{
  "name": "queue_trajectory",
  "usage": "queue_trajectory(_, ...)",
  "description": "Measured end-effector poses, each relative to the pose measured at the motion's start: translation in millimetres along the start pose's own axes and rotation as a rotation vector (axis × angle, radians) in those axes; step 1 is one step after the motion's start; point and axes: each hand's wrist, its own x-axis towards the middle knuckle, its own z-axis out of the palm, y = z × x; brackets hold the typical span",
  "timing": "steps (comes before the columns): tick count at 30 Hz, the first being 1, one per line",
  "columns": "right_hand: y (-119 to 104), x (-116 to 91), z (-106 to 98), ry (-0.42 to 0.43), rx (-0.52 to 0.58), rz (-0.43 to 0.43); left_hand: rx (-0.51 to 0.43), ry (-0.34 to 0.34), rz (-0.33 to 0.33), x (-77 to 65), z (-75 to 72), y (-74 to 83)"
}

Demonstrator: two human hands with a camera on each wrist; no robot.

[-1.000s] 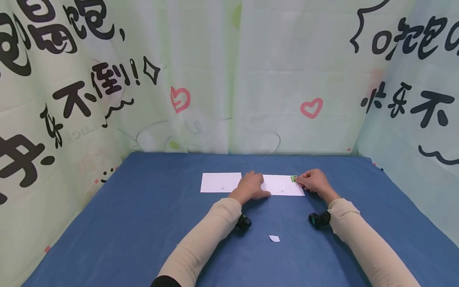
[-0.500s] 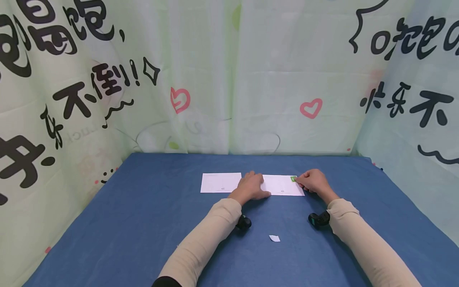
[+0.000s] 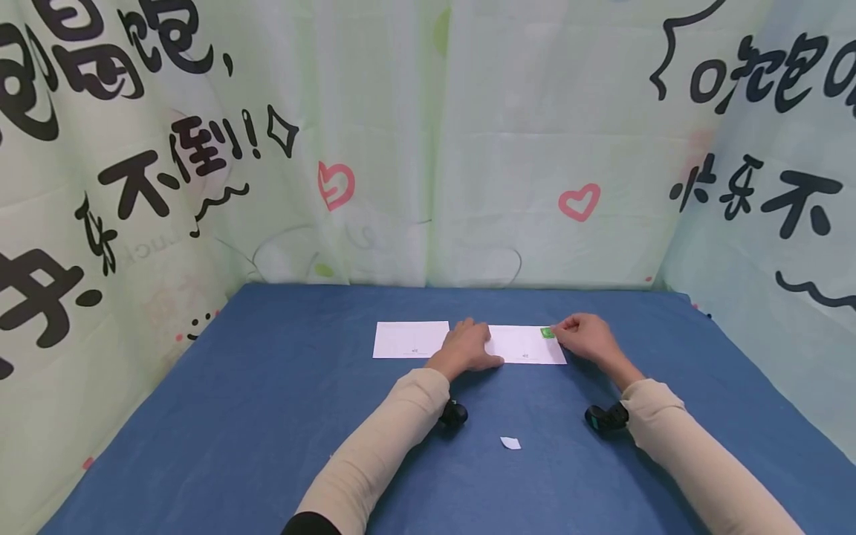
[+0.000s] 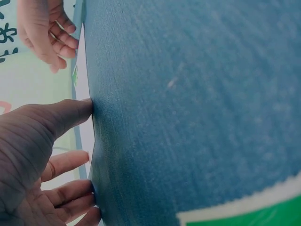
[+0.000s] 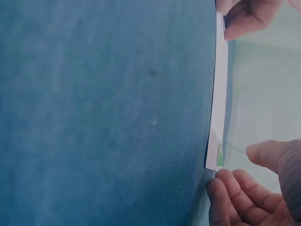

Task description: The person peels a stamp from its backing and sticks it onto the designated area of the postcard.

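Observation:
Two white cards lie side by side towards the back of the table, a left card (image 3: 409, 339) and a right card (image 3: 518, 345). My left hand (image 3: 467, 346) rests across their meeting edges, fingers spread, with the thumb at the right card's near edge. A small green stamp (image 3: 548, 332) lies on the right card's upper right corner. Beside that corner is my right hand (image 3: 585, 336), its fingertips close to the stamp. In the right wrist view its thumb (image 5: 263, 155) stands apart from its bent fingers (image 5: 230, 188), with nothing between them.
A small white slip (image 3: 511, 443) lies on the blue cloth (image 3: 428, 483) nearer me. A green piece with a white scalloped edge (image 4: 254, 207) shows close up in the left wrist view. Printed curtains (image 3: 428, 148) enclose the table's back and sides.
My right thumb and fingertips have come off the stamp, which stays on the card's corner. The right wrist and forearm have shifted slightly right. My left hand holds its place.

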Motion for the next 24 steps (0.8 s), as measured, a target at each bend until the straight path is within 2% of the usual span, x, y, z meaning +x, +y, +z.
queue_trajectory(4, -2.4, -5.6, -0.4, -0.006, -0.07, -0.137, 0.0, -0.002, -0.005, -0.2, 1.1, -0.2)
queue_trajectory(8, -4.2, -9.6, 1.9, -0.02, -0.119, -0.221, -0.009, -0.007, -0.007, -1.4, 1.3, -0.2)
queue_trajectory(17, -8.5, -14.7, 5.0, -0.094, -0.263, -0.355, -0.008, -0.004, -0.006, -2.6, 0.0, 0.3)
queue_trajectory(24, -10.8, -16.8, 6.1, -0.147, -0.302, -0.396, -0.02, 0.015, 0.005, -2.0, 1.0, -1.5)
